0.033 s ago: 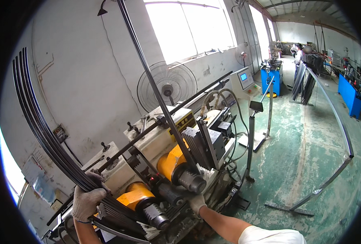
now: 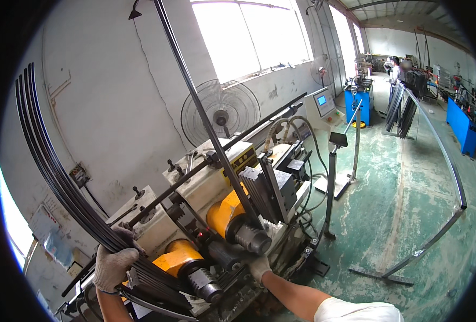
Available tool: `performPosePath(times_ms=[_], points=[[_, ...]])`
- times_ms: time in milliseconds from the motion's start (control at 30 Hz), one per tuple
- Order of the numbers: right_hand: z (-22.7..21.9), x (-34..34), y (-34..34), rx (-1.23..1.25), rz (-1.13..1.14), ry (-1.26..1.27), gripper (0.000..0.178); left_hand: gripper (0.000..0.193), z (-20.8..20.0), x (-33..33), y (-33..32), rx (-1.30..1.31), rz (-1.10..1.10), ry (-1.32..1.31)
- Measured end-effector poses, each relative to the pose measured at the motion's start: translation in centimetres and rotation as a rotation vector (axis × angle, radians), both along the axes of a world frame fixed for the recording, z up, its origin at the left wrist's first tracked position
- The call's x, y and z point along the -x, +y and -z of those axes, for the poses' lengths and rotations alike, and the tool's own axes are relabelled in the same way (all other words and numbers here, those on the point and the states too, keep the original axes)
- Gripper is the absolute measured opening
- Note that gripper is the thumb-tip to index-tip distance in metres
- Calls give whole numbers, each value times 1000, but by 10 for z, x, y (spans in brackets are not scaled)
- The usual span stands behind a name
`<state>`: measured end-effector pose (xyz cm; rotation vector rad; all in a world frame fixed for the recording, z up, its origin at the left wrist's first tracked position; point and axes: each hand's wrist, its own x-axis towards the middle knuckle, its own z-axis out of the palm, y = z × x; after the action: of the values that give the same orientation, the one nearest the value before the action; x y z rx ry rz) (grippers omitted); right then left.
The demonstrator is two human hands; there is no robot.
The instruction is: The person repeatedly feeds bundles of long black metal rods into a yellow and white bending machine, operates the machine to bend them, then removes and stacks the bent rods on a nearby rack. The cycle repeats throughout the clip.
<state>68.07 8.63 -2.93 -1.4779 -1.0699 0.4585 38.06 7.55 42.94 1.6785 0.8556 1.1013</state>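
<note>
The machine (image 2: 197,185) spans lower centre. Dark bars (image 2: 72,201) run from it to the upper left, bundled in hand; which are done or left cannot be told. The left hand (image 2: 111,268) is wrapped round them; the right hand (image 2: 259,266) is at a black cylinder (image 2: 223,255), fingers hidden, grip unclear.

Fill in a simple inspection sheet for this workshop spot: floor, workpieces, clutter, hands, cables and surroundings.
Surface: green floor, paint worn in pale patches.
Job's things: bundle of long dark bars rising at the left; cream machine with orange blocks.
Clutter: small items on the windowsill, too small to identify.
Hands: gloved left hand closed around the bundle; gloved right hand at the machine's front, fingers hidden.
Cables: hoses arch over the machine's far end.
Surroundings: large fan near the wall, control box with lit screen, a person in the background.
</note>
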Motion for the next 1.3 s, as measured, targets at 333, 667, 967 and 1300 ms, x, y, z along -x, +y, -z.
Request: performPosePath(times_ms=[333, 667, 967, 1300], points=[[-49, 12, -17, -38, -41, 394, 29, 40, -12, 1, -10, -45, -42, 207], [-31, 4, -60, -6, 89, 448, 51, 45, -21, 7, -92, -112, -91, 73], [-86, 61, -260, -53, 78, 680, 65, 14, 80, 99, -314, -194, -361, -125], [-92, 217, -405, 87, -572, 418, 54, 23, 192, 190, -720, -197, -1143, -536]])
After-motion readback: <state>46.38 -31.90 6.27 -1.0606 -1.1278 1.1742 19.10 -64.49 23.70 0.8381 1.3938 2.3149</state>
